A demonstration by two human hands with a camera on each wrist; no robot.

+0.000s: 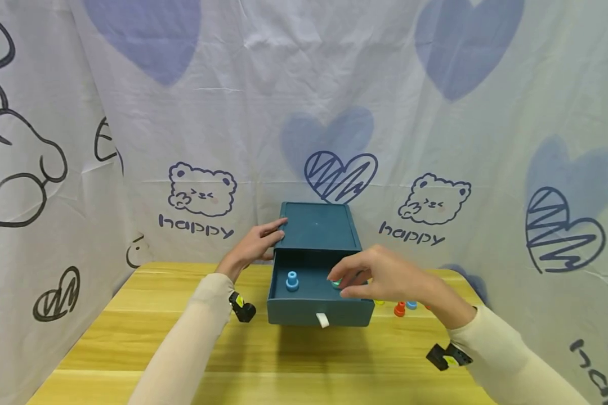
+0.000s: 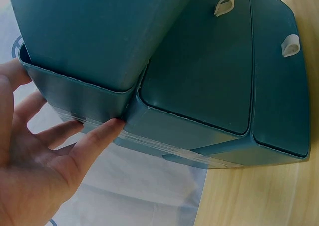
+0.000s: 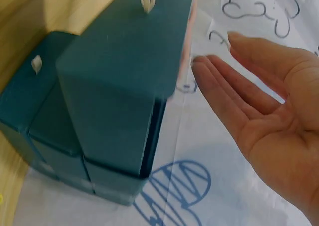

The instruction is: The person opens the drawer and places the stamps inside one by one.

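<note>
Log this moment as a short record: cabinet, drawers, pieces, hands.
Cabinet: teal, on the table
Top drawer: pulled out
Lower drawers: two, both closed
Blue piece: upright in the top drawer, toward the left
Green piece: under the right hand, mostly hidden
Right of cabinet: red piece, second blue piece, yellow piece, partly hidden
Left hand: touching cabinet's left side
Right hand: over the top drawer, nothing visibly held
</note>
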